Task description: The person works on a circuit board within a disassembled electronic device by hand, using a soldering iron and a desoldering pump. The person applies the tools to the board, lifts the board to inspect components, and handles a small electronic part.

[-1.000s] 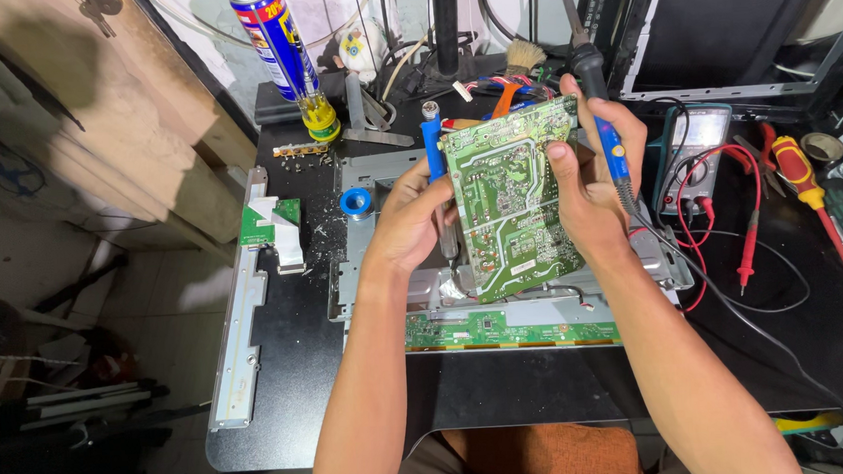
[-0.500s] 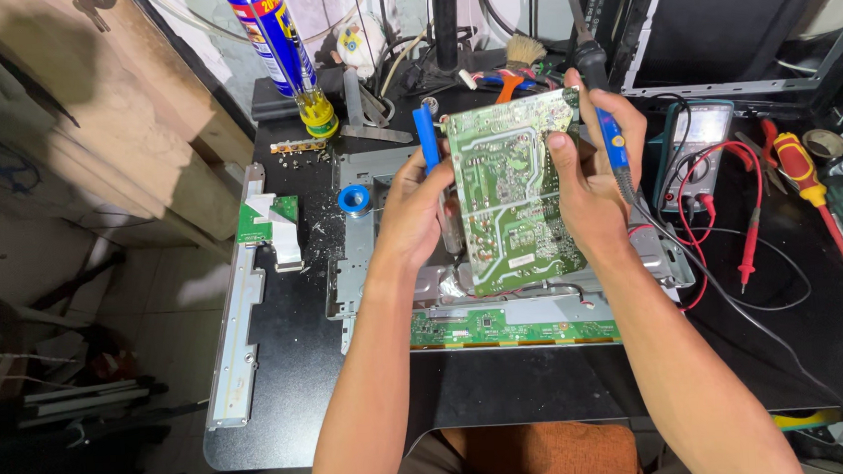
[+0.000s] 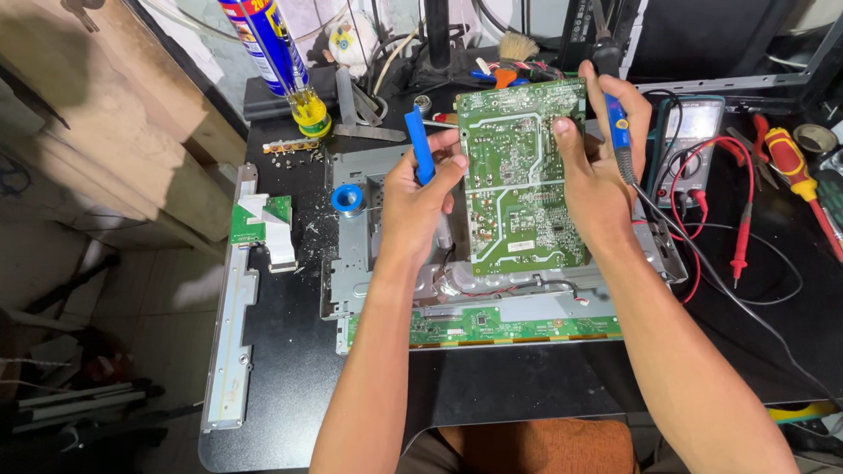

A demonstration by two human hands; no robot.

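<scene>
Both my hands hold a green circuit board (image 3: 519, 179) upright over a grey metal chassis (image 3: 355, 260), solder side toward me. My left hand (image 3: 420, 203) grips the board's left edge and also holds a blue pen-shaped tool (image 3: 421, 147) between its fingers. My right hand (image 3: 593, 165) grips the right edge with a blue-handled soldering iron (image 3: 615, 111) tucked in it, its cable trailing down to the right. A long narrow green board (image 3: 513, 324) lies along the chassis's near edge.
A blue and yellow spray can (image 3: 272, 52) stands at the back left. A blue solder spool (image 3: 347, 199) and a metal strip (image 3: 233, 314) lie left. A multimeter (image 3: 691, 146) with red probes (image 3: 743, 220), and a red and yellow screwdriver (image 3: 793, 169), lie right.
Both hands have tilted the green board further upright and lifted it slightly away from the chassis. The head camera has shifted a little, so the bench sits lower in view.
</scene>
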